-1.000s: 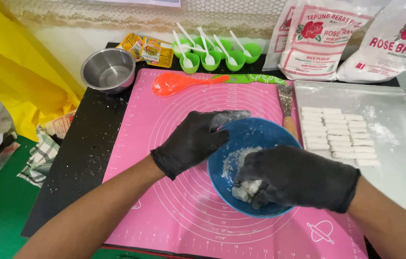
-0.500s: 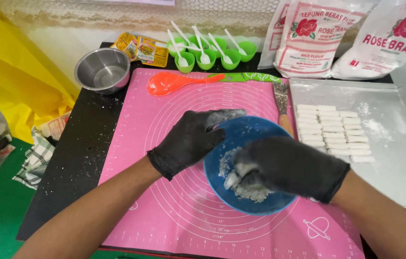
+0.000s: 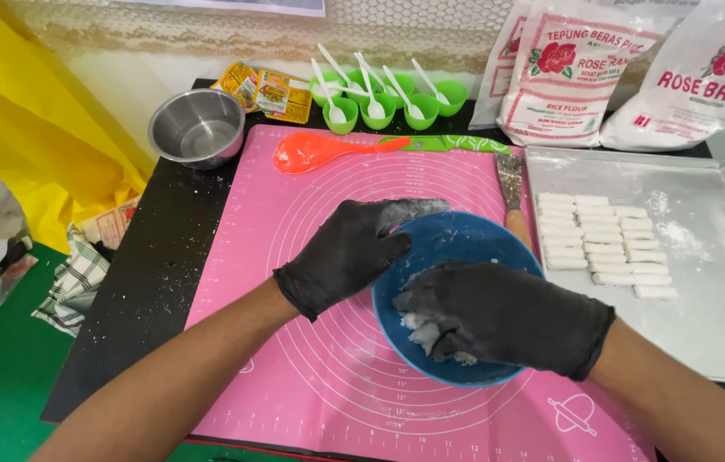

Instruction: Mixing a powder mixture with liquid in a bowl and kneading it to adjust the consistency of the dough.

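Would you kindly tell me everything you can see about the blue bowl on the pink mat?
The blue bowl is round, smooth and looks like plastic, its inside dusted with white flour. It stands upright on the pink mat, right of the mat's middle. The left hand, in a black glove, grips its left rim, fingers over the edge. The gloved right hand reaches inside, pressing a lumpy white dough at the bottom. A wooden-handled scraper lies just behind its far right rim.

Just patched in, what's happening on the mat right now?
A person in black gloves works white dough inside a blue bowl on the pink mat. The right hand kneads in the bowl; the left hand grips its rim. Cut white dough pieces lie in rows on the metal tray.
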